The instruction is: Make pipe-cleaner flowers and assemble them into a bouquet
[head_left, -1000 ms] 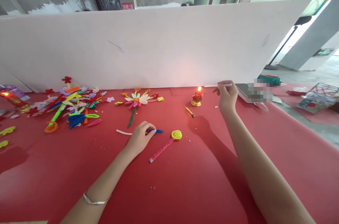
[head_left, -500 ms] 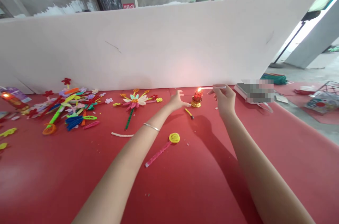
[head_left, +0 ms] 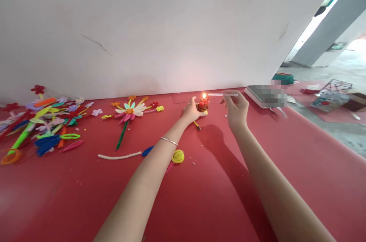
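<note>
A small red candle lamp (head_left: 203, 104) on a gold base burns near the white panel. My left hand (head_left: 191, 112), a thin bangle at its wrist, is closed around the side of the lamp. From the right, my right hand (head_left: 237, 109) pinches a whitish translucent glue stick (head_left: 215, 94), whose tip is at the flame. Below the lamp lies a short yellow pencil (head_left: 197, 125). A coiled yellow pipe-cleaner disc (head_left: 178, 156) rests by my left forearm, which covers most of its pink stem. A blue piece (head_left: 147, 151) shows partly behind that forearm.
On the red tabletop (head_left: 200, 204), a pipe-cleaner flower (head_left: 130, 110) and a white pipe cleaner (head_left: 119, 157) lie left. Several colourful pieces (head_left: 47, 120) are heaped farther left. A white panel (head_left: 160, 43) stands behind. A partly blurred box-like object (head_left: 265, 96) sits at right.
My left hand has gone from open beside the candle lamp to closed around it. The glue stick's tip stays at the flame. The view has tilted down and turned right.
</note>
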### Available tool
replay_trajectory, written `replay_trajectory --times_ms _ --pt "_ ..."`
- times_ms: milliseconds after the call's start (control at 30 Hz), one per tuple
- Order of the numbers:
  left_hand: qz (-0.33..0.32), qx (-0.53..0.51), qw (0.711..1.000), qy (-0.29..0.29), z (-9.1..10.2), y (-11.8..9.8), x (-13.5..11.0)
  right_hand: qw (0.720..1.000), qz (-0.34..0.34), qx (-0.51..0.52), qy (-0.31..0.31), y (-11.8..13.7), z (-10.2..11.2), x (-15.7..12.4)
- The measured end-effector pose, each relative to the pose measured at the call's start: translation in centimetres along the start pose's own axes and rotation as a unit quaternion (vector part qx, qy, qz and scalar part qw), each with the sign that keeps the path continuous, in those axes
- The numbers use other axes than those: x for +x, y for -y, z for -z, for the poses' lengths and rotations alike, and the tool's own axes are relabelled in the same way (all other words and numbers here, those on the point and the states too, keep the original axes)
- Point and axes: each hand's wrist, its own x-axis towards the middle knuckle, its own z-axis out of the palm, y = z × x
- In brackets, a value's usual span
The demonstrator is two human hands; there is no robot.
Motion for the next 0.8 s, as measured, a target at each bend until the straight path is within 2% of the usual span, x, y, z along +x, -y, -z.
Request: replay_trajectory --times_ms 267,533,800 --pt "-0.030 0.045 0.997 -0.053 0.3 0.1 -1.0 1.000 -0.012 -0.001 0.019 -0.6 -0.7 -1.0" --pt "-0.028 0.059 0.998 0.006 1.3 -0.3 -1.5 1.000 -0.008 -0.009 -0.002 -0.6 -1.0 -1.5" --pt "-0.045 0.018 0.999 0.001 1.0 0.3 -1.2 1.000 -0.003 -0.024 -0.002 -0.8 -1.0 -1.7"
